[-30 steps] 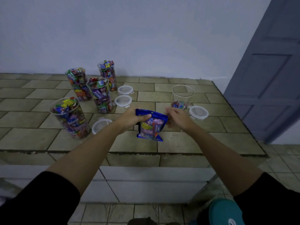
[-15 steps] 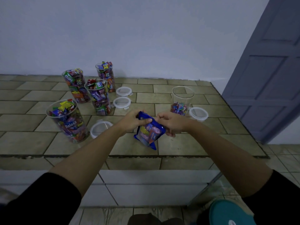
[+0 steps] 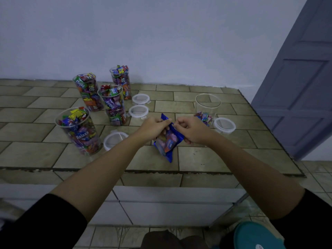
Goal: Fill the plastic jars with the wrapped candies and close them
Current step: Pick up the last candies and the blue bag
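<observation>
A blue candy bag [image 3: 168, 142] hangs over the tiled counter [image 3: 206, 159], pinched at its top edge by my left hand [image 3: 154, 128] and my right hand [image 3: 192, 130]. Behind my right hand stands a clear plastic jar [image 3: 207, 106] with only a few wrapped candies at its bottom, open on top. Its white-rimmed lid [image 3: 224, 125] lies just to the right. At the left stand several open jars full of wrapped candies, the nearest [image 3: 79, 130] at the front left, others [image 3: 113, 106] behind it.
Three more lids lie on the counter: one [image 3: 115, 140] by my left forearm, two [image 3: 139, 111] beside the full jars. A grey-blue door [image 3: 301, 87] stands at the right past the counter's edge. A teal object [image 3: 255, 236] is low on the floor.
My hands have drawn together at the bag's top edge and the bag has turned from flat to hanging slantwise. The view has shifted slightly.
</observation>
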